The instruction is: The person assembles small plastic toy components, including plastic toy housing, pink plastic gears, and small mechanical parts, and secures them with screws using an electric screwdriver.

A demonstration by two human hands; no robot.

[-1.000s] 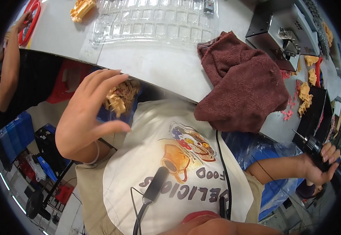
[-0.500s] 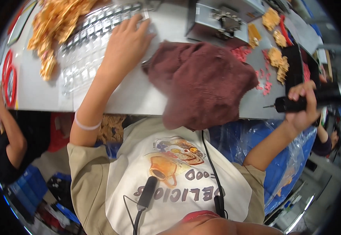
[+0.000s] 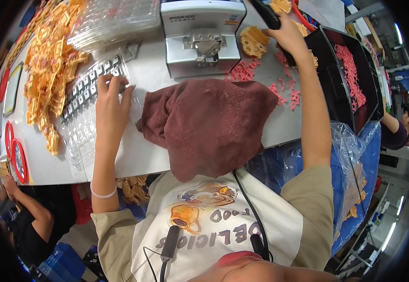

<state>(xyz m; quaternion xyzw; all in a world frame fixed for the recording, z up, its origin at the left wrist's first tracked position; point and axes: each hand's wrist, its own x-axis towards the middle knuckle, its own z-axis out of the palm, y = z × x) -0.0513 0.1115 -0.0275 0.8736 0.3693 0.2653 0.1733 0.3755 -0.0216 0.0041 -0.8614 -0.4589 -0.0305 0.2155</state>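
Observation:
My left hand (image 3: 112,101) is over the right end of a clear plastic tray (image 3: 80,136). Its fingers curl down beside the black-and-white parts (image 3: 89,84) in the tray, the thumb stands apart, and I see nothing held. At the far right, my right hand (image 3: 288,37) is closed at the end of a black electric screwdriver (image 3: 265,13); the tool's far end runs out of view. A maroon cloth (image 3: 214,124) is bunched at the table's near edge between my arms.
A grey box-shaped machine (image 3: 178,56) with a metal clasp stands behind the cloth. Stacked clear trays (image 3: 115,23) and a yellow-orange heap (image 3: 51,70) lie left. Right are pink pieces (image 3: 244,70), a yellow lump (image 3: 254,41) and a black bin (image 3: 324,61). Other people work at both sides.
My right hand has swung from the near right to the far right with the screwdriver. My left fingers, flat and spread before, now curl down. The view has shifted, showing more of the far table.

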